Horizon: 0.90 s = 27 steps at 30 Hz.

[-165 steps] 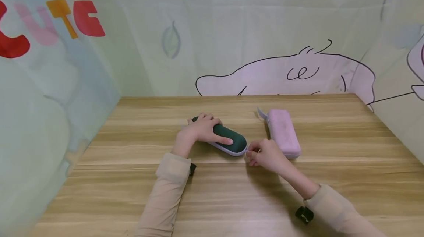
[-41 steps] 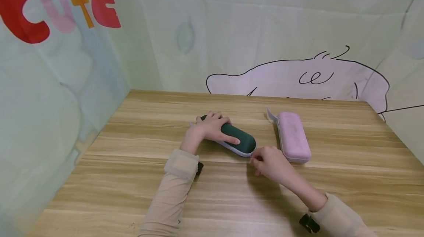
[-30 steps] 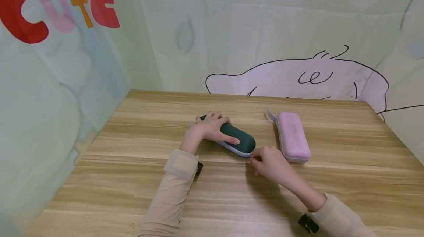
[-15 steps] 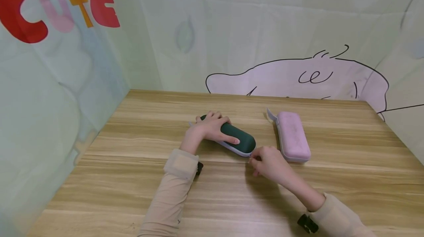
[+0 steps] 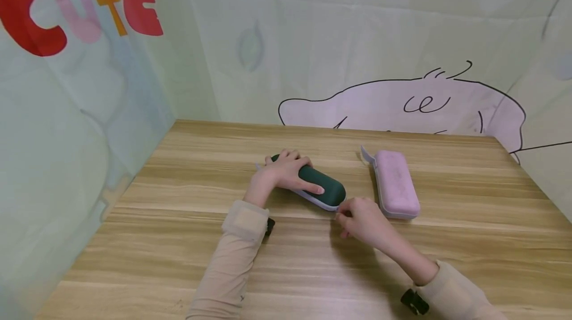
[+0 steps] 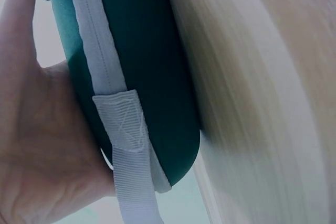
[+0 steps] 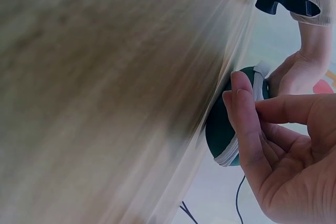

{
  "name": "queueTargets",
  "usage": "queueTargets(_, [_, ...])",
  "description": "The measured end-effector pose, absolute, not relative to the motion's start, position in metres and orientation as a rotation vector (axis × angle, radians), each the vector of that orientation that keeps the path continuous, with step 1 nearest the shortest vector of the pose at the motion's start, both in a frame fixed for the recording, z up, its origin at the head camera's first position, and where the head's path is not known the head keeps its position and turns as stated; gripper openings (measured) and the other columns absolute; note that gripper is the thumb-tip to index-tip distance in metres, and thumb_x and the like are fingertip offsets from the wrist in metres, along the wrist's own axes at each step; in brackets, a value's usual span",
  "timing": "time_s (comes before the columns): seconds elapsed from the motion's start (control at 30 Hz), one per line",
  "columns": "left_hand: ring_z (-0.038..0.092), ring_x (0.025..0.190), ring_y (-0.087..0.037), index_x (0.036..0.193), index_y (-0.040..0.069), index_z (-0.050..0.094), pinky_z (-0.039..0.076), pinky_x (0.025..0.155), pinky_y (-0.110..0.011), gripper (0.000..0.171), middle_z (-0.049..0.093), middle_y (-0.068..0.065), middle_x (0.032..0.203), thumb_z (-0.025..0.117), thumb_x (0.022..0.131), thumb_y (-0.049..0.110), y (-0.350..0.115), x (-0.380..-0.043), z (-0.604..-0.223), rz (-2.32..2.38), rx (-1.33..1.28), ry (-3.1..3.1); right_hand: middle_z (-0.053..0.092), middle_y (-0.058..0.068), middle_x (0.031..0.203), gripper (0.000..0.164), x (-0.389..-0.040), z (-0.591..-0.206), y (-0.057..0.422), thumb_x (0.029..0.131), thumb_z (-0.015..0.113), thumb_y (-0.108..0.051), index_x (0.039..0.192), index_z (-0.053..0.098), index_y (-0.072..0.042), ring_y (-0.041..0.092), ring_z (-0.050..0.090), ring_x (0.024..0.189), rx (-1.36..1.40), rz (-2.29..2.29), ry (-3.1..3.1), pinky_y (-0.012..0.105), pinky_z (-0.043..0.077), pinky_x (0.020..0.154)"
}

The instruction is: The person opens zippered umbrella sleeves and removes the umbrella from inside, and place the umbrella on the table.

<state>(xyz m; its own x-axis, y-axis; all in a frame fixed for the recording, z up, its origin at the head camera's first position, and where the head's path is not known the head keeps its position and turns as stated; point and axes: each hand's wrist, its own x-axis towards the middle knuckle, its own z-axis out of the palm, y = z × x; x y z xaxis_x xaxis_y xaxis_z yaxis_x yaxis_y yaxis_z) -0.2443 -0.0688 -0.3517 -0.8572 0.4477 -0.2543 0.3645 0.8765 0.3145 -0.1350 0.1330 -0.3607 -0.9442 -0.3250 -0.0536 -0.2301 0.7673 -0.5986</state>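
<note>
A dark green zippered hard case (image 5: 325,188) with pale lavender zipper tape lies slantwise on the wooden table. My left hand (image 5: 282,172) holds it from above, fingers over the far side and thumb along the near side. In the left wrist view, a webbing strap (image 6: 135,182) hangs from the zipper tape at one end. My right hand (image 5: 367,219) is at the case's near right end, thumb and fingertips pinched together on the zipper pull, which the fingers hide. The right wrist view shows that hand's thumb (image 7: 286,109) meeting the fingers in front of the case.
A pink zippered case (image 5: 396,183) with a pale strap tab (image 5: 366,155) lies just right of the right hand. Behind the table (image 5: 214,151) hangs a printed curtain (image 5: 214,37), which also runs along the left side.
The head view has shifted since the oldest frame, so everything sits slightly further right. Over the last second, both hands and both cases stay almost still.
</note>
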Motion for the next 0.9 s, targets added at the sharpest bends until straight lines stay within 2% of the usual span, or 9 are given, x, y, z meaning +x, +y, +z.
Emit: queueTargets(0.9, [0.025,0.140,-0.030,0.131,0.030,0.050,0.013,0.106,-0.073,0.073,0.038,-0.005,0.148,0.059,0.074,0.075,-0.0685,-0.2446,-0.3526,0.368,0.613,2.727,0.065,0.003,0.061,0.016,-0.1357,-0.3608,0.1302,0.089,0.058,-0.003,0.080,0.071,0.000,0.005,0.060,0.050,-0.468,-0.931,2.779,0.022,0.046,0.047])
